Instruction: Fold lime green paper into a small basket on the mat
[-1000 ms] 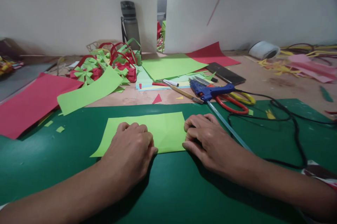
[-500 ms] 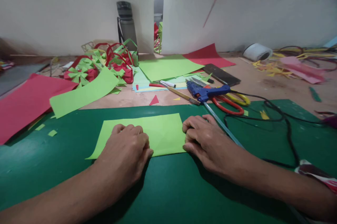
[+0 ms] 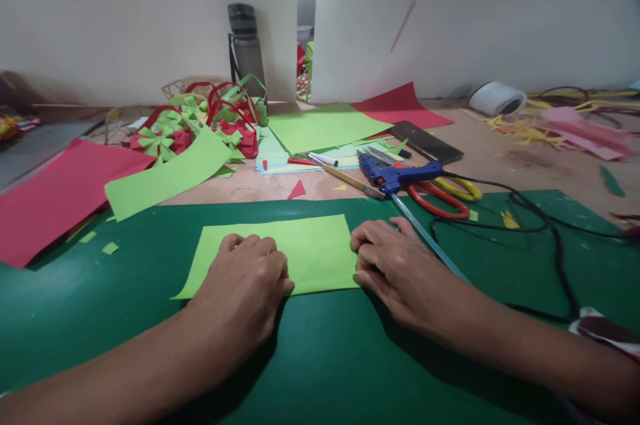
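A light green sheet of paper (image 3: 320, 252) lies lengthwise on the dark green mat (image 3: 320, 358), its near edge straight and its left end curling a little. My left hand (image 3: 247, 282) rests over its left half, fingers curled and the thumb at the near edge. At the right end, my right hand (image 3: 387, 262) has its fingers bent and pinched on the paper's edge. Just beyond the right hand is a blue glue gun (image 3: 400, 176), a clear glue stick (image 3: 430, 238) running back from it. Both palms and the undersides of the fingers are hidden.
Scissors (image 3: 440, 202) lie under the glue gun, whose black cord (image 3: 555, 245) loops across the right side. Red paper (image 3: 70, 192) and a green strip (image 3: 167, 175) are at left. Small red paper baskets (image 3: 243, 138), a dark bottle (image 3: 249, 52) and a phone (image 3: 425, 140) stand or lie behind.
The whole view has shifted slightly, so things appear a little farther right. Both hands keep the same hold on the green paper.
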Demonstrator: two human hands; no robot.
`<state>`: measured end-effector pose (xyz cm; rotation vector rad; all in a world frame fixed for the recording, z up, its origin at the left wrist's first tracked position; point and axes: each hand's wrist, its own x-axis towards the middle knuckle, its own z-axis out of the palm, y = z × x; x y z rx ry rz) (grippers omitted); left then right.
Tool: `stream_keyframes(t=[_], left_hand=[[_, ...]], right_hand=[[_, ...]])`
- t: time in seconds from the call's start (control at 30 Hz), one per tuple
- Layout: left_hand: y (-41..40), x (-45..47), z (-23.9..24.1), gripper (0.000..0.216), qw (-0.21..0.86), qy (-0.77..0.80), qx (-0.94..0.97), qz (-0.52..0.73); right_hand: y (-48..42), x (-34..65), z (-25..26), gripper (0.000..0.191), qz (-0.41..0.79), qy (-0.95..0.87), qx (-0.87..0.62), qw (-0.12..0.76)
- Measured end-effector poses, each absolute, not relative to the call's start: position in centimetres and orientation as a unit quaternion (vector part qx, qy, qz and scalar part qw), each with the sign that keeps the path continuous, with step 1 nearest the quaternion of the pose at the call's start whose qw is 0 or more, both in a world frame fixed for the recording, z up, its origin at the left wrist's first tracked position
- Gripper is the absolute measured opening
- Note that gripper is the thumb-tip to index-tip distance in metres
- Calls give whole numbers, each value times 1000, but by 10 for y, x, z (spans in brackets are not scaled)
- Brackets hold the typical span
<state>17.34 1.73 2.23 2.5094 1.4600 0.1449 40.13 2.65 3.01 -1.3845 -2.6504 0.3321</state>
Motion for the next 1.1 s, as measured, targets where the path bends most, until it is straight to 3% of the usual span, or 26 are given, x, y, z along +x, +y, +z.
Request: stream_keyframes(t=[0.13,0.27,0.37,0.47,0.7,1.1], left_hand=[[18,176,28,26,127,503,855,20],[18,176,25,16,60,496,865,49],[15,172,22,11,-20,453,887,90],[13,167,22,21,-56,386,914,113],[14,159,25,23,-40,274,956,96],[14,158,21,25,-14,269,959,85]], right_hand=[[28,403,26,19,84,-886,-447,85],[29,406,24,15,8,-909,-401,111],[29,408,27,25,-31,-933,-342,110],[31,411,31,34,-27,-960,-263,96],[38,413,34,34,-1,-981,-193,34],[39,409,37,42,28,-982,-185,-9]])
